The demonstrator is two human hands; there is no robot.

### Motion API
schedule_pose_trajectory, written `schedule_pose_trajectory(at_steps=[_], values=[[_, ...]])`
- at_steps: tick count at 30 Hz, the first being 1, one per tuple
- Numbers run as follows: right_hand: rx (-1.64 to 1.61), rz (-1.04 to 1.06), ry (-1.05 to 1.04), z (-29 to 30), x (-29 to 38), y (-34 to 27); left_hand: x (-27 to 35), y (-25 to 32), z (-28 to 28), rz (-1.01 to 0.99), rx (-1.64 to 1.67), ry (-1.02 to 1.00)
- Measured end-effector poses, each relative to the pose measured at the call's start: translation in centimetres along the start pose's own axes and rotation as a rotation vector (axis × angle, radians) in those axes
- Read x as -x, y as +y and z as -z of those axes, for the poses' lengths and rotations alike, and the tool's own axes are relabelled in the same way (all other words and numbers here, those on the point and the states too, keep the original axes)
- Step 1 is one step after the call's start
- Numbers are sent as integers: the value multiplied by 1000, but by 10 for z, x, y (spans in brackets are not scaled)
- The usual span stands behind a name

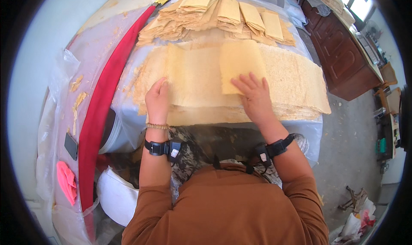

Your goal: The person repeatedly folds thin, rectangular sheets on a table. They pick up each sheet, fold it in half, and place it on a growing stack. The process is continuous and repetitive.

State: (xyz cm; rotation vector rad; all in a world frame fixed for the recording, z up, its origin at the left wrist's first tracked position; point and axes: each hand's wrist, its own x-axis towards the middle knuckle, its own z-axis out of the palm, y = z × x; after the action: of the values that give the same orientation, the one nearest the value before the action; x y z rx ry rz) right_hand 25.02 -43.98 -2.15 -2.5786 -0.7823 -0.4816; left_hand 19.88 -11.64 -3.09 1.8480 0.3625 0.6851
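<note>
A long stack of thin, pale-yellow sheets (293, 81) with ragged edges lies across the plastic-covered table in front of me. On top, a thin sheet (196, 74) has its right part folded over as a flap (241, 63). My left hand (157, 95) has thumb and fingers pinched together at the left edge of this top sheet; whether the edge is between them is hard to tell. Spread fingers of my right hand (256, 98) rest on the lower part of the folded flap. Behind the stack, folded sheets (228, 10) are heaped in overlapping bundles.
To the left, a red cloth strip (106, 84) borders a plastic-covered surface with a phone (71, 146), a pink cloth (66, 182) and sheet scraps (79, 103). A white container (117, 195) stands low left. At right are a wooden cabinet (341, 55) and grey floor (341, 148).
</note>
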Motion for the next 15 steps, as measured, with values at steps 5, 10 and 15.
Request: schedule_pose_trajectory(at_steps=[5,10,15], values=[[52,54,-82,-11,5,-10,8,62,-31,-487,-636,17],[101,33,-132,-24,6,-3,43,94,-116,-643,-825,-224],[122,4,-162,-32,2,3,53,99,-156,-601,-786,-373]])
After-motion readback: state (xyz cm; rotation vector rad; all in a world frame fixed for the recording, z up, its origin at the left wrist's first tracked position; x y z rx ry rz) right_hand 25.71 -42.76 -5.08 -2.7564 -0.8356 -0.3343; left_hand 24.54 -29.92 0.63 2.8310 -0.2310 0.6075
